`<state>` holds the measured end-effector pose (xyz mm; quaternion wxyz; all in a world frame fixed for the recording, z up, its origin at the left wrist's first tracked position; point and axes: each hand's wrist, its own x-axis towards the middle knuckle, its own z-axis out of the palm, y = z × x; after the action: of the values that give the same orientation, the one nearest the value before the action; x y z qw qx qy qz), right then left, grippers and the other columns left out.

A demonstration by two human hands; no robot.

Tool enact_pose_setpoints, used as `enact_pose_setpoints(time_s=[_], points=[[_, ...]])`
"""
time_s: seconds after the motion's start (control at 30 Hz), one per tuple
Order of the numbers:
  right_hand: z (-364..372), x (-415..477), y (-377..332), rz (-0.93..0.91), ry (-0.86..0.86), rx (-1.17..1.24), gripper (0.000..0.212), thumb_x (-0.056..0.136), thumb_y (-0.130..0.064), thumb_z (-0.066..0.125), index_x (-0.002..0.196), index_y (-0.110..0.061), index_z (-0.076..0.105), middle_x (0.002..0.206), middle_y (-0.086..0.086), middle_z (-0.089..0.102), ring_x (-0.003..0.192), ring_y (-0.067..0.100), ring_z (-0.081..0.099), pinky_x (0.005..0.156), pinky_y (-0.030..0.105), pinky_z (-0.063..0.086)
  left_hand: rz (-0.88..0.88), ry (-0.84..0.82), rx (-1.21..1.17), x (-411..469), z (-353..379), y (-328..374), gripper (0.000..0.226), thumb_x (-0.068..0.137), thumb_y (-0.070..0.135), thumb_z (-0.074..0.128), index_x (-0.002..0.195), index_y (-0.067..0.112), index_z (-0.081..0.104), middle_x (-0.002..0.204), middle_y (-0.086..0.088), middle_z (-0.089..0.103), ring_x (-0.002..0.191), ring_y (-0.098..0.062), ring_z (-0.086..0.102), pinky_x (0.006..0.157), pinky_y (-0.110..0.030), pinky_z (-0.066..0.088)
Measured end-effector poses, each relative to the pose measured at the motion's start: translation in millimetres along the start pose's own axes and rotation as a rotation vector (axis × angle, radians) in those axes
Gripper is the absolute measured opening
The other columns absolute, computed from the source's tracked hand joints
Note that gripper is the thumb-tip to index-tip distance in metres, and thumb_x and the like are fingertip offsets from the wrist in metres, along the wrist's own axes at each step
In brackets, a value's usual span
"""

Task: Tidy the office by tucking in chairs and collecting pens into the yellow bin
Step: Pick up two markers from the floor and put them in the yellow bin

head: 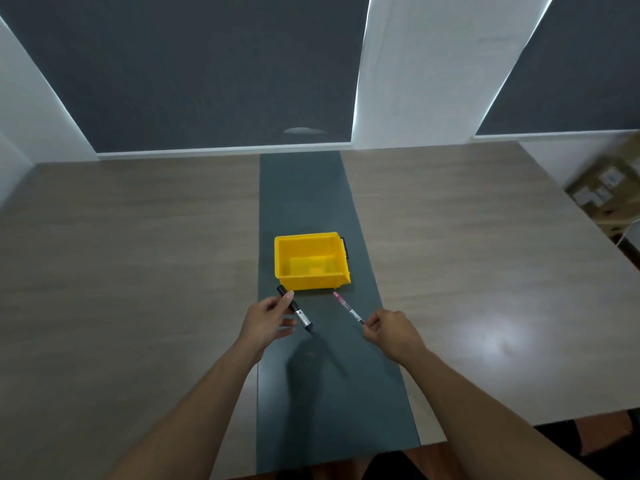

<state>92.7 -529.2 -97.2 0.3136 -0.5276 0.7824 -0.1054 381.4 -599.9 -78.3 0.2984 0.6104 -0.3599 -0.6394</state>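
A yellow bin stands on the dark grey strip running down the middle of the table, and nothing shows inside it. My left hand grips a thick black marker with a silver band, held just in front of the bin's near left corner. My right hand pinches the near end of a thin pink pen, whose far tip points toward the bin's front wall. Both pens are lifted slightly above the strip.
The wooden table spreads wide on both sides of the grey strip. Cardboard boxes sit beyond the table's far right edge. Dark window blinds fill the wall behind. No chairs are in view.
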Motion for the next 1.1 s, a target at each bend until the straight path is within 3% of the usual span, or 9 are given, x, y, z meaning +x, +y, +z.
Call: enact_pose_setpoints(time_s=[0.13, 0.27, 0.37, 0.47, 0.6, 0.7, 0.87, 1.0, 1.1], points=[[4, 23, -22, 0.006, 0.001, 0.014, 0.015, 0.084, -0.041, 0.076, 0.077, -0.03, 0.068, 0.078, -0.007, 0.074, 0.077, 0.016, 0.071, 0.074, 0.041, 0.061, -0.001, -0.014, 0.024, 27, -10, 21, 0.042, 0.099, 0.05, 0.071, 0.112, 0.011, 0.078, 0.109, -0.017, 0.079, 0.095, -0.033, 0.08, 0.086, -0.043, 0.068], [3, 50, -39, -0.001, 0.036, 0.047, 0.013, 0.087, -0.037, 0.076, 0.082, -0.026, 0.071, 0.074, -0.01, 0.072, 0.076, 0.012, 0.07, 0.074, 0.04, 0.061, -0.02, -0.026, -0.004, 57, -12, 40, 0.039, 0.103, 0.053, 0.063, 0.121, 0.02, 0.076, 0.109, -0.013, 0.071, 0.081, -0.027, 0.078, 0.073, -0.035, 0.068], [-4, 73, -51, -0.006, 0.055, 0.08, 0.013, 0.09, -0.034, 0.076, 0.081, -0.031, 0.067, 0.075, -0.012, 0.071, 0.076, 0.011, 0.07, 0.073, 0.04, 0.061, -0.031, -0.038, 0.009, 84, -13, 54, 0.043, 0.106, 0.056, 0.056, 0.123, 0.022, 0.076, 0.095, -0.014, 0.066, 0.076, -0.023, 0.07, 0.063, -0.027, 0.062], [-11, 99, -57, -0.03, 0.077, 0.095, 0.012, 0.094, -0.031, 0.076, 0.085, -0.03, 0.067, 0.079, -0.009, 0.073, 0.077, 0.017, 0.071, 0.072, 0.041, 0.06, -0.052, -0.065, 0.013, 114, -10, 64, 0.043, 0.109, 0.05, 0.054, 0.122, 0.017, 0.077, 0.099, -0.011, 0.064, 0.074, -0.02, 0.061, 0.076, -0.036, 0.064], [-13, 136, -59, -0.064, 0.06, 0.068, 0.01, 0.098, -0.03, 0.073, 0.099, -0.02, 0.075, 0.095, -0.001, 0.076, 0.082, 0.019, 0.069, 0.069, 0.035, 0.054, 0.009, -0.119, 0.29, 155, -1, 71, 0.03, 0.113, 0.034, 0.053, 0.117, 0.017, 0.076, 0.113, -0.015, 0.071, 0.083, -0.021, 0.064, 0.085, -0.043, 0.063], [-8, 163, -58, -0.09, 0.039, 0.068, 0.012, 0.099, -0.03, 0.073, 0.103, -0.02, 0.077, 0.101, 0.0, 0.076, 0.09, 0.018, 0.07, 0.076, 0.036, 0.058, 0.08, -0.173, 0.48, 178, 13, 79, 0.027, 0.112, 0.028, 0.056, 0.132, 0.019, 0.072, 0.12, -0.009, 0.073, 0.091, -0.021, 0.068, 0.096, -0.049, 0.061], [9, 196, -59, -0.146, -0.01, 0.058, 0.01, 0.099, -0.034, 0.072, 0.104, -0.027, 0.076, 0.105, -0.006, 0.076, 0.093, 0.013, 0.068, 0.078, 0.032, 0.056, 0.276, -0.211, 0.912, 213, 35, 75, 0.031, 0.109, 0.027, 0.063, 0.138, 0.021, 0.072, 0.132, -0.003, 0.069, 0.117, -0.023, 0.065, 0.092, -0.033, 0.048], [17, 212, -63, -0.201, -0.041, 0.044, 0.013, 0.102, -0.033, 0.07, 0.111, -0.026, 0.076, 0.11, -0.006, 0.072, 0.096, 0.008, 0.058, 0.069, 0.016, 0.041, 0.324, -0.252, 1.108, 235, 46, 65, 0.031, 0.106, 0.03, 0.066, 0.136, 0.025, 0.073, 0.133, -0.002, 0.069, 0.121, -0.024, 0.065, 0.101, -0.037, 0.053], [22, 220, -66, -0.208, -0.071, 0.049, 0.016, 0.102, -0.034, 0.069, 0.115, -0.026, 0.076, 0.113, -0.005, 0.069, 0.103, 0.011, 0.06, 0.074, 0.019, 0.044, 0.332, -0.255, 1.156, 244, 53, 63, 0.033, 0.107, 0.031, 0.065, 0.139, 0.026, 0.072, 0.137, -0.002, 0.068, 0.122, -0.023, 0.064, 0.104, -0.037, 0.054]])
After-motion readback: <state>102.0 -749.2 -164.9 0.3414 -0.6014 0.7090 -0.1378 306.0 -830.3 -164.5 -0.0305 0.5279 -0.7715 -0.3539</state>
